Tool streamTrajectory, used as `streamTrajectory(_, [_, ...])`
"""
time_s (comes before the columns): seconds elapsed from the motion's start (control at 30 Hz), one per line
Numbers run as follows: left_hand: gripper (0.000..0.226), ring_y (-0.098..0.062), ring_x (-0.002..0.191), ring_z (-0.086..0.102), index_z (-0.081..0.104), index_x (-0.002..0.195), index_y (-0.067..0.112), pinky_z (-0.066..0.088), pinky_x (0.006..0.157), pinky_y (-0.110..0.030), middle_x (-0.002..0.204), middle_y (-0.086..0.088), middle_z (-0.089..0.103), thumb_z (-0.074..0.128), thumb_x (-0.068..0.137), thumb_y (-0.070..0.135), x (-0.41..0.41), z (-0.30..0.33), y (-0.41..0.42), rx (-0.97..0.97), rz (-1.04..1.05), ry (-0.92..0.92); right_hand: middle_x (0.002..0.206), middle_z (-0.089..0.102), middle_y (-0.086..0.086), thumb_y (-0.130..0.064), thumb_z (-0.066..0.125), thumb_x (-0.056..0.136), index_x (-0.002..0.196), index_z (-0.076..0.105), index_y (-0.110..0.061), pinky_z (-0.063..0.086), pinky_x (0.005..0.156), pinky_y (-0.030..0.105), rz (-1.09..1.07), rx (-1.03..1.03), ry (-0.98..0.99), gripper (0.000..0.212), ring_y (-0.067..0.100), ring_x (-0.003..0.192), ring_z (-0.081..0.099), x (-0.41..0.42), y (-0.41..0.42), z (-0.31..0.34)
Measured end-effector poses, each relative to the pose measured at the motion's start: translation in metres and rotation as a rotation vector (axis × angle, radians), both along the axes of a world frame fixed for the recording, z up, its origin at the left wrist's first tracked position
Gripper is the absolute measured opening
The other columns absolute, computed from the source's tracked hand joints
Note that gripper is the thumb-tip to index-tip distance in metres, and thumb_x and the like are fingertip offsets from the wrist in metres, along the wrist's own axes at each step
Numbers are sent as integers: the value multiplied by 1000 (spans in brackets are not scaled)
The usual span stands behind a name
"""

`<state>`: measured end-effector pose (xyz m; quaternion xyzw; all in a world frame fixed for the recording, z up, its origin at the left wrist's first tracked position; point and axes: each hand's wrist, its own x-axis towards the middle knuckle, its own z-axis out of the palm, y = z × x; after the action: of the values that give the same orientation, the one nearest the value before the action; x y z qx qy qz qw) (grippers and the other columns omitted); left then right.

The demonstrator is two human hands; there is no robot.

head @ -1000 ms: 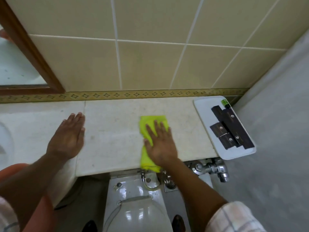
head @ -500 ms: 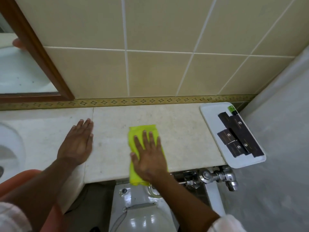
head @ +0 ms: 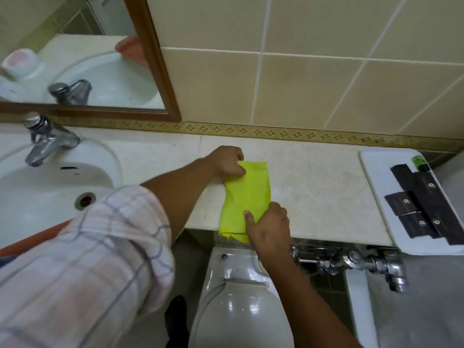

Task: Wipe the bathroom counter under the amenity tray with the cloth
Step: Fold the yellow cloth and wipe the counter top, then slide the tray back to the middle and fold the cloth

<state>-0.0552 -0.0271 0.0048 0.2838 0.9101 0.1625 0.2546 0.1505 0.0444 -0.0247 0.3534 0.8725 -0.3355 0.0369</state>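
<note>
A folded yellow-green cloth (head: 247, 194) lies on the beige stone counter (head: 316, 187), its near end hanging over the front edge. My left hand (head: 227, 163) pinches the cloth's far left corner. My right hand (head: 268, 228) grips its near end at the counter's edge. The white amenity tray (head: 376, 187) sits at the counter's right end, overhanging the front, and carries several dark sachets (head: 424, 204) and a small green item (head: 418, 162).
A white sink (head: 50, 187) with a chrome tap (head: 47, 141) is at the left, under a wood-framed mirror (head: 155, 59). Below the counter are a white toilet (head: 241, 305) and chrome flush pipework (head: 356, 262). A tiled wall backs the counter.
My left hand left its flat rest on the counter and moved right to take the cloth's far corner. My right hand went from pressing flat on the cloth to gripping its near end. The view shifted left.
</note>
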Motion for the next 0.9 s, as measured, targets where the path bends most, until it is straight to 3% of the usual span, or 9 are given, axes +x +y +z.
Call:
streamTrajectory(0.13, [36,-27,107,60,69,106,11,45,75,-26,114,-8,66,63,71,11,-3,3,16,-91,6,-81,73,52,4,-24,70,82,76,50,-5,37,55,28,26,-213,16,28,32,81,59,-20,10,9])
streamTrajectory(0.2, [32,-29,107,61,71,103,10,45,74,-25,112,-10,68,61,72,7,1,4,17,-91,0,-64,64,46,-1,-19,68,78,69,44,-10,29,46,25,25,-212,6,27,27,70,54,-22,12,10])
streamTrajectory(0.3, [31,-29,105,61,72,103,8,44,70,-25,110,-10,68,62,74,5,6,10,12,-95,-18,-31,67,46,-4,-18,65,77,75,47,-11,31,48,24,27,-220,-20,19,24,67,50,-22,6,13])
streamTrajectory(0.43, [33,-28,105,62,72,107,7,44,71,-26,111,-9,69,66,74,5,-2,30,-12,-140,-33,52,76,52,2,-20,65,80,86,54,-8,44,64,28,-8,-377,-10,17,26,74,52,-38,-20,20])
streamTrajectory(0.5, [34,-28,107,63,72,108,7,46,77,-27,115,-10,69,63,75,4,-13,40,-30,-157,8,116,76,60,9,-18,64,80,79,57,-3,49,55,27,-75,-484,-2,17,27,63,60,-54,-38,24])
streamTrajectory(0.57, [34,-29,110,61,71,109,6,48,85,-30,119,-11,68,59,77,2,-23,48,-49,-184,60,190,66,60,12,-14,62,80,68,53,-5,46,44,23,-110,-556,-3,18,23,43,56,-72,-55,24])
streamTrajectory(0.7, [35,-31,110,61,71,106,6,49,90,-33,116,-13,69,57,75,-1,-31,37,-72,-178,163,230,67,53,9,-7,62,84,68,51,-5,54,49,33,-156,-618,-36,20,22,37,53,-92,-77,12])
streamTrajectory(0.8, [45,-32,115,58,65,116,11,51,96,-39,123,-13,63,59,72,7,-27,13,-80,-219,213,204,59,57,8,-21,72,81,68,57,-6,53,46,30,-159,-639,-9,24,19,34,52,-87,-71,6])
streamTrajectory(0.9, [55,-35,119,55,57,123,13,51,96,-42,126,-16,58,63,68,17,-36,9,-70,-216,135,380,43,56,2,-38,76,77,51,58,-12,43,45,22,-273,-643,132,40,19,36,50,-67,-20,10])
